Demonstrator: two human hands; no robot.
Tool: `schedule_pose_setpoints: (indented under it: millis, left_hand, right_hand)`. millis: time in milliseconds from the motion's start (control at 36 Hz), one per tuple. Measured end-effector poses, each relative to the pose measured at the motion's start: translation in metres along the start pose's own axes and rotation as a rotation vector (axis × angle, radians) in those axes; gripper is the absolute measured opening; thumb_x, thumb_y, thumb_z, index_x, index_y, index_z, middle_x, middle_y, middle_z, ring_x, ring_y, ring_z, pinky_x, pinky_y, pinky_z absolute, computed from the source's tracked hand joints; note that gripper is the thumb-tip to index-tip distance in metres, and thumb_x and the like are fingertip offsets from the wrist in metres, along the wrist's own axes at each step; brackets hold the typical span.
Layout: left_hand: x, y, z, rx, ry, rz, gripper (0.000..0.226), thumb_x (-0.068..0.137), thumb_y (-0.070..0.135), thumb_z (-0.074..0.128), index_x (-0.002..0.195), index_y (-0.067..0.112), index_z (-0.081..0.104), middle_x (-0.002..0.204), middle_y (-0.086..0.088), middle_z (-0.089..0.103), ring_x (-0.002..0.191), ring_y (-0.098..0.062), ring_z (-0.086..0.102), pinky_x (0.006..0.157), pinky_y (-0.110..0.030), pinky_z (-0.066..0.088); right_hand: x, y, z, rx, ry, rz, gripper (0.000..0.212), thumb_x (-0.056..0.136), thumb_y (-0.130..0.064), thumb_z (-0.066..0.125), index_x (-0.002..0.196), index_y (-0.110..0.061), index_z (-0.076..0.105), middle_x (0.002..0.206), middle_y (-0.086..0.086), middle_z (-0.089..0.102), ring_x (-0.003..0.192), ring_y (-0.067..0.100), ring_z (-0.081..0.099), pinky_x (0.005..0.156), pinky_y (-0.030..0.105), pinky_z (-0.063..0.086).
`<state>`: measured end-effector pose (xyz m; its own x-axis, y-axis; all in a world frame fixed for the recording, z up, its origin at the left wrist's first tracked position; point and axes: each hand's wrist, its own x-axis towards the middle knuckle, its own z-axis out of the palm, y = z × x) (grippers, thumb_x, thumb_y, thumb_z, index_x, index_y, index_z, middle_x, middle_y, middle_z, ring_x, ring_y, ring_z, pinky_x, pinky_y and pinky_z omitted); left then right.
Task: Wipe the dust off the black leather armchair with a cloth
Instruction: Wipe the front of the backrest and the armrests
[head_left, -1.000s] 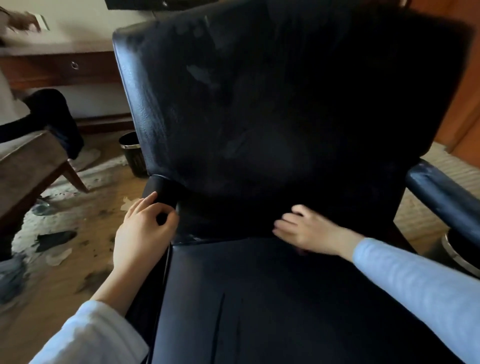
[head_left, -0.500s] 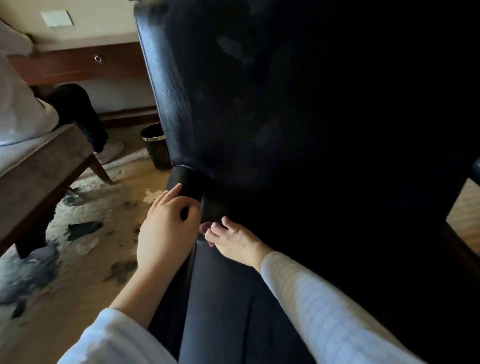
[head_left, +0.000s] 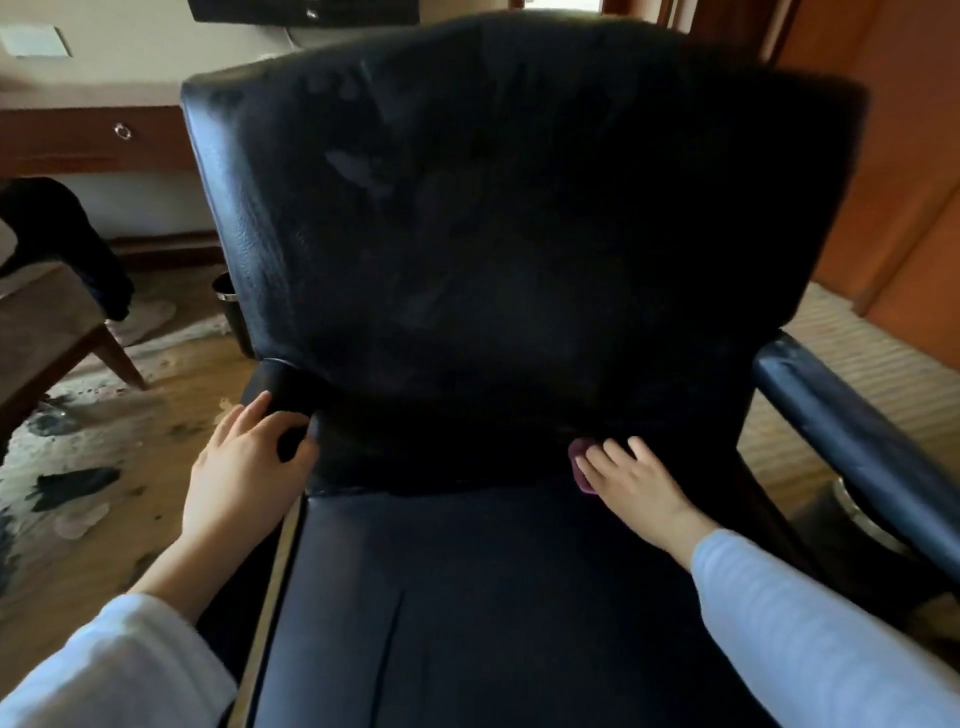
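The black leather armchair (head_left: 509, 218) fills the view, with pale dust smears on the upper backrest. My left hand (head_left: 244, 467) grips the rear end of the left armrest (head_left: 283, 387), fingers over the top and thumb underneath. My right hand (head_left: 631, 480) lies with straight fingers on a small purple cloth (head_left: 579, 460), pressing it against the crease where the backrest meets the seat (head_left: 467, 597), right of centre. Most of the cloth is hidden under the hand.
The right armrest (head_left: 852, 441) runs along the right side. A dark waste bin (head_left: 231, 312) stands on the stained wooden floor behind the chair's left side. A wooden seat (head_left: 47, 332) with dark clothing is at far left, a desk drawer (head_left: 93, 137) behind it.
My right hand has swept the cloth from the left end of the seat crease, near the left hand, to right of centre. The left hand keeps its hold on the armrest.
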<state>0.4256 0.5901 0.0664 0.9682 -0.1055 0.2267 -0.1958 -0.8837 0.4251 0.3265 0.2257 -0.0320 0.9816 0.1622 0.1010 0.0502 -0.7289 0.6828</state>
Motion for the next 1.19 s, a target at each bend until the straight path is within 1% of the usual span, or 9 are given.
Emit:
schedule_pose_setpoints:
  millis: [139,250,361,444,611,806,972,1083,1194]
  left_hand:
    - [0.014,0.038,0.002,0.111,0.077,0.183,0.067,0.084,0.026,0.065,0.144,0.015,0.038,0.157,-0.01,0.02,0.144,-0.031,0.015,0.114,-0.053,0.016]
    - [0.047,0.092,-0.016,0.213,0.215,0.449,0.083,0.08,0.025,0.071,0.15,0.014,0.027,0.158,-0.015,0.013,0.144,-0.035,0.013,0.114,-0.056,0.013]
    - [0.082,0.124,-0.033,0.377,0.291,0.62,0.102,0.069,0.025,0.08,0.151,0.014,0.02,0.158,-0.015,0.011,0.144,-0.035,0.013,0.113,-0.058,0.01]
    - [0.098,0.129,-0.03,0.468,0.265,0.632,0.113,0.066,0.031,0.083,0.152,0.016,0.011,0.16,-0.013,0.002,0.146,-0.032,0.007,0.114,-0.057,0.007]
    - [0.11,0.123,-0.014,0.474,0.321,0.67,0.121,0.057,0.028,0.089,0.152,0.013,0.015,0.159,-0.016,0.004,0.145,-0.035,0.009,0.11,-0.062,0.016]
    - [0.117,0.12,-0.009,0.482,0.373,0.701,0.118,0.058,0.029,0.087,0.151,0.014,0.016,0.158,-0.017,0.007,0.144,-0.037,0.012,0.109,-0.063,0.018]
    - [0.119,0.12,-0.009,0.489,0.379,0.713,0.117,0.059,0.029,0.086,0.152,0.015,0.014,0.159,-0.017,0.007,0.144,-0.037,0.011,0.109,-0.062,0.017]
    - [0.118,0.121,-0.008,0.492,0.382,0.708,0.118,0.059,0.029,0.086,0.151,0.015,0.015,0.158,-0.018,0.007,0.144,-0.038,0.012,0.109,-0.063,0.018]
    - [0.114,0.125,-0.005,0.483,0.365,0.678,0.119,0.058,0.025,0.087,0.151,0.013,0.014,0.158,-0.018,0.005,0.144,-0.038,0.009,0.108,-0.065,0.017]
  right_hand:
    - [0.004,0.063,-0.013,0.339,0.449,0.158,0.056,0.076,-0.005,0.036,0.126,-0.006,0.061,0.103,0.008,0.051,0.087,0.032,0.059,0.076,0.04,0.044]
    - [0.029,0.124,-0.056,0.673,0.745,0.587,0.033,0.1,-0.026,0.04,0.111,-0.014,0.069,0.1,0.011,0.058,0.089,0.029,0.053,0.084,0.038,0.041]
    - [0.06,0.165,-0.088,0.713,0.994,0.822,0.032,0.087,-0.004,0.049,0.112,-0.01,0.068,0.107,0.02,0.055,0.095,0.035,0.054,0.085,0.041,0.044]
    - [0.09,0.157,-0.094,0.86,0.934,0.948,0.028,0.076,-0.003,0.051,0.098,-0.009,0.066,0.108,0.019,0.054,0.094,0.038,0.053,0.085,0.038,0.038]
    - [0.115,0.063,-0.075,0.684,0.816,0.65,0.02,0.073,-0.01,0.05,0.086,-0.015,0.065,0.092,0.011,0.059,0.078,0.033,0.047,0.061,0.04,0.04]
    - [0.108,-0.043,-0.022,0.523,0.779,0.342,0.024,0.074,-0.001,0.044,0.075,-0.016,0.062,0.088,0.004,0.058,0.082,0.027,0.047,0.068,0.038,0.046]
    - [0.074,-0.078,0.019,0.302,0.437,-0.018,0.02,0.07,-0.012,0.053,0.066,-0.024,0.067,0.083,-0.006,0.061,0.08,0.018,0.057,0.082,0.035,0.048]
    - [0.052,-0.062,0.033,0.347,0.402,0.051,0.027,0.071,-0.013,0.041,0.057,-0.021,0.063,0.073,-0.001,0.055,0.07,0.022,0.052,0.068,0.037,0.035]
    - [0.046,0.002,0.03,0.532,0.496,0.215,0.009,0.073,-0.011,0.063,0.066,-0.016,0.059,0.077,0.004,0.051,0.07,0.026,0.046,0.058,0.037,0.039]
